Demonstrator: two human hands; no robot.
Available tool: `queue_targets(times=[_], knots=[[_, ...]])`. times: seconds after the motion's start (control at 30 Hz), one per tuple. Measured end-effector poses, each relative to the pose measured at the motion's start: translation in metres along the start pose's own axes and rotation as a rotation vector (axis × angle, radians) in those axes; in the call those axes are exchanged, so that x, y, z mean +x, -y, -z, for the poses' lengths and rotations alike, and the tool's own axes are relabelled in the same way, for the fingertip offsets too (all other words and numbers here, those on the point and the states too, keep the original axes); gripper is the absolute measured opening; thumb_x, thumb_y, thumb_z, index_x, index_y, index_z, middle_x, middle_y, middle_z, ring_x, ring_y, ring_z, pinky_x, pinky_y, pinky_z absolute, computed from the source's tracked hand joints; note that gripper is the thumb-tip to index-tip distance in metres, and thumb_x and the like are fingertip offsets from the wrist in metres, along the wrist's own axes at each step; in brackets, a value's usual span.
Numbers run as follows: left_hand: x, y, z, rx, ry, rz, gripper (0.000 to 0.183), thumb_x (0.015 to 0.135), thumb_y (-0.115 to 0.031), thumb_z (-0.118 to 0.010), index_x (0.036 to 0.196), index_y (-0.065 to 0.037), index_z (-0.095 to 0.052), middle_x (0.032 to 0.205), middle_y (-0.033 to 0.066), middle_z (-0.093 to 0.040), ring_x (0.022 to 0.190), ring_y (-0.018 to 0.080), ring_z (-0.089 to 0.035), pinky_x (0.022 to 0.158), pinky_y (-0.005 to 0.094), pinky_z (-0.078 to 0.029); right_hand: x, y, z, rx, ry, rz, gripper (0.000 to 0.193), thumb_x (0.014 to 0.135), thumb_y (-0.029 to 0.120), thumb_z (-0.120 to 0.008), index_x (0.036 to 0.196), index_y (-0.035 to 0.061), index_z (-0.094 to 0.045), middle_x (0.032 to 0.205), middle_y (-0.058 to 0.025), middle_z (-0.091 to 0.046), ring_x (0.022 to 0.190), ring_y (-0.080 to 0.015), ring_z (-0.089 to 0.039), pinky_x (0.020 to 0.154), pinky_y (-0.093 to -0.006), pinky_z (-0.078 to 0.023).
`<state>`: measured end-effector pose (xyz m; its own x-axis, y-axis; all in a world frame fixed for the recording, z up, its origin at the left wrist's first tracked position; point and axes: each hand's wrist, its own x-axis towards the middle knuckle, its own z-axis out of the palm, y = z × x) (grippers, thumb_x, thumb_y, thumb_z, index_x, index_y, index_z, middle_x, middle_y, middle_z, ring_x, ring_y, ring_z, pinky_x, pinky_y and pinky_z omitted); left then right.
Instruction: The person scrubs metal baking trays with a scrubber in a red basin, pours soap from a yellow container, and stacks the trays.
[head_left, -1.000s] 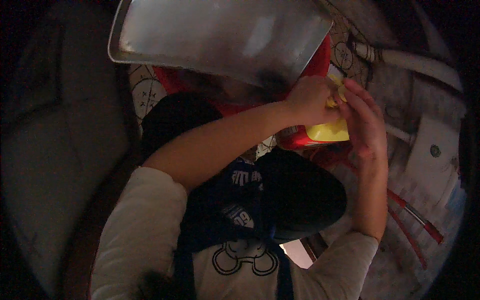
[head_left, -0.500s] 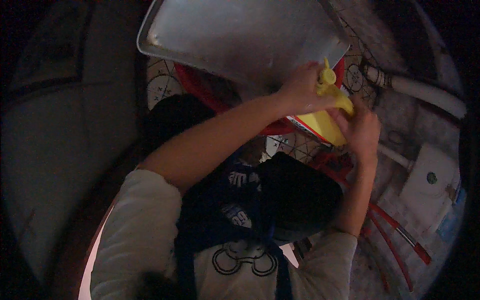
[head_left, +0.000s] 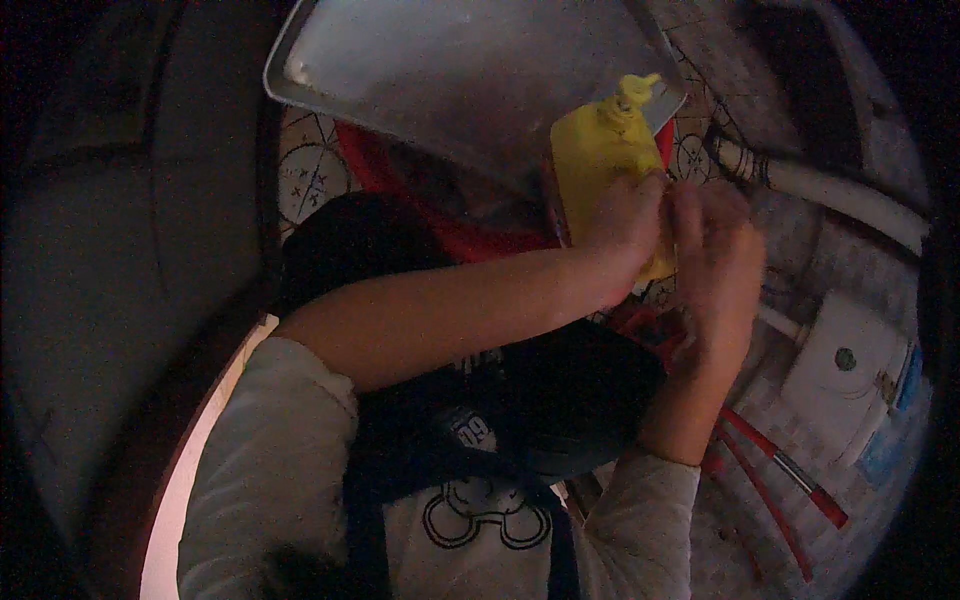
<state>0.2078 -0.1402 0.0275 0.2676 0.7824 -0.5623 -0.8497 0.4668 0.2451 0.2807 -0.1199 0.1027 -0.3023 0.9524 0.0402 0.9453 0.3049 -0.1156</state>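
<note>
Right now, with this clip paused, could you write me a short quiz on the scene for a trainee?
1. True or false: part of the red basin shows past the edge of the metal tray.
2. What colour is the container at the left hand?
3. Where in the picture is the pipe? A: left; B: right; C: bottom.

Key: 1. True. 2. Yellow. 3. B.

- Dim light around the grip
- Patterned floor tiles (head_left: 313,180) left of the grip
- Pale pipe (head_left: 845,205) right of it
- Dark panel (head_left: 190,250) far left
</note>
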Motion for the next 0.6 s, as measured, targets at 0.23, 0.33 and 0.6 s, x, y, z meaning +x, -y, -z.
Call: queue_targets(times=[0.23,0.33,0.6], knots=[[-0.026,0.06,0.0,0.769,-0.115,-0.817,0.026,0.092,-0.02,-0.052,0.105,0.0,-0.041,0.088,0.0153,-0.056,0.083,0.0273,-0.057,0.074,0.0407,-0.045,0.031,0.032,-0.013,-0.388,-0.033,-0.068,0.04,0.09,0.045,-0.05,0.082,0.0074,-0.063,0.08,-0.0175,-0.066,0.069,-0.0362,-0.065,0.06,-0.0435,-0.052],[-0.058,0.052,0.012,0.743,-0.041,-0.48,0.023,0.095,-0.019,-0.05,0.102,0.0,-0.038,0.085,0.0145,-0.056,0.065,0.0231,-0.058,0.059,0.036,-0.048,0.027,0.035,-0.013,-0.25,0.046,0.133,0.031,0.095,0.033,-0.047,0.089,0.0043,-0.058,0.087,-0.0195,-0.065,0.081,-0.04,-0.062,0.068,-0.047,-0.05],[-0.084,0.05,0.033,0.221,0.077,0.031,0.02,0.098,-0.02,-0.044,0.099,-0.001,-0.037,0.076,0.0098,-0.056,0.053,0.018,-0.06,0.047,0.03,-0.052,0.02,-0.022,-0.06,0.383,0.423,0.224,0.029,0.091,0.023,-0.049,0.113,0.006,-0.056,0.093,-0.0182,-0.064,0.087,-0.0331,-0.062,0.078,-0.0379,-0.049]])
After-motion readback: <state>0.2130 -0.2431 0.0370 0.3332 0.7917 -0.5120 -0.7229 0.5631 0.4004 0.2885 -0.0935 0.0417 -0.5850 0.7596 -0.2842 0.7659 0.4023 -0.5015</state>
